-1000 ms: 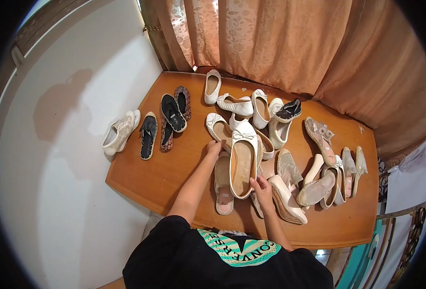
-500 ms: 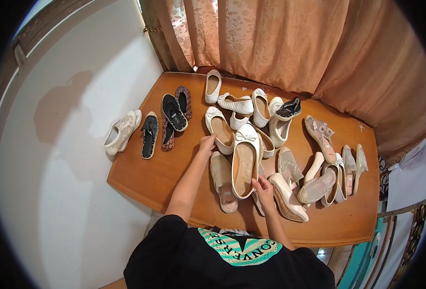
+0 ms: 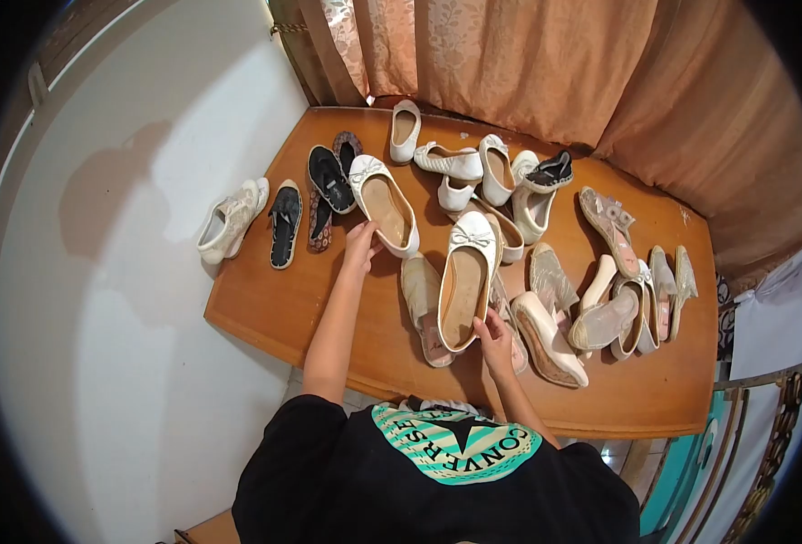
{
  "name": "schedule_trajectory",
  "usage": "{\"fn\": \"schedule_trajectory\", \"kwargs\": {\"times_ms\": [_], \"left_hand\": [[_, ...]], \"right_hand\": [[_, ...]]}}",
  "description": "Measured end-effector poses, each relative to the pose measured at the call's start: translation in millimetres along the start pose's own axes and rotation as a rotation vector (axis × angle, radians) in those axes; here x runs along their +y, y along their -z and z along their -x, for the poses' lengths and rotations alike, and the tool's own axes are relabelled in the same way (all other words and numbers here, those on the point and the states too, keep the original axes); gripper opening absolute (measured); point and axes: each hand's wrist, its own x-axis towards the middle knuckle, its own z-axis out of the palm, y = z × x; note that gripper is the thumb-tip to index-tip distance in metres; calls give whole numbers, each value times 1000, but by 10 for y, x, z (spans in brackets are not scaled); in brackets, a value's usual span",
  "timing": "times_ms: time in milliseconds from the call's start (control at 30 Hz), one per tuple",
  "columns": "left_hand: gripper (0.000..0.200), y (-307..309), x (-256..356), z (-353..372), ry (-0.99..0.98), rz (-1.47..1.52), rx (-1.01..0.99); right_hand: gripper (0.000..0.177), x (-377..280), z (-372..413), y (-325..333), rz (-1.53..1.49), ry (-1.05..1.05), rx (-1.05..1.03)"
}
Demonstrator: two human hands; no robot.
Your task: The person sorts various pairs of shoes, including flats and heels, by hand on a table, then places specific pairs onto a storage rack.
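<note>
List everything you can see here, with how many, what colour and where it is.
Left bow flat: one, white, in the left hand
Right bow flat: one, white, in the right hand
Other white shoes: several overlapping, white, mid-table towards the curtain
Black shoes: three, black, two on the table's left, one atop a white shoe
Lace shoes: two, beige, table's left edge
Wedge shoe: one, cream, right of the right hand
Mules: several, beige, middle and right
Table: one, brown, under the shoes
Curtain: count unclear, orange-brown, behind the table
Wall: one, white, left
Shirt: one, black with teal print, bottom
Hands: two, left, right
</note>
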Motion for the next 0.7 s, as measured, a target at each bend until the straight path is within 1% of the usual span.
{"fn": "schedule_trajectory", "kwargs": {"times_ms": [33,100,167,200,233,300,367,400,433,567,633,667,700], "left_hand": [[19,60,-7,115,6,-2,2],[20,178,-26,367,19,15,-98],[21,279,-100,605,39,15,-111],[21,289,-125,752,51,30,-136],[22,291,-143,888,61,45,-161],[24,295,-183,1121,67,54,-177],[29,275,-224,1313,44,39,-212],[33,255,-228,1406,50,47,-220],[33,242,-259,1469,54,50,-218],[40,157,-272,1715,27,-12,-175],[41,145,-313,1775,-64,-9,-201],[41,132,-326,1811,-78,-2,-197],[41,109,-316,1857,-76,0,-194]], "right_hand": [[37,23,35,-8,19,31,14],[39,104,99,-8,22,2,23],[41,156,130,-35,-44,101,50],[42,164,137,-32,-7,106,36],[42,185,143,-23,-6,100,32],[43,237,175,-16,79,14,44],[44,276,197,-19,64,12,43],[44,289,202,-3,282,-3,74],[44,305,213,14,500,-19,104],[42,129,257,-71,533,34,134],[39,-49,291,-142,579,119,160],[40,-25,287,-137,611,228,187],[40,-118,317,-167,613,226,185]]}}
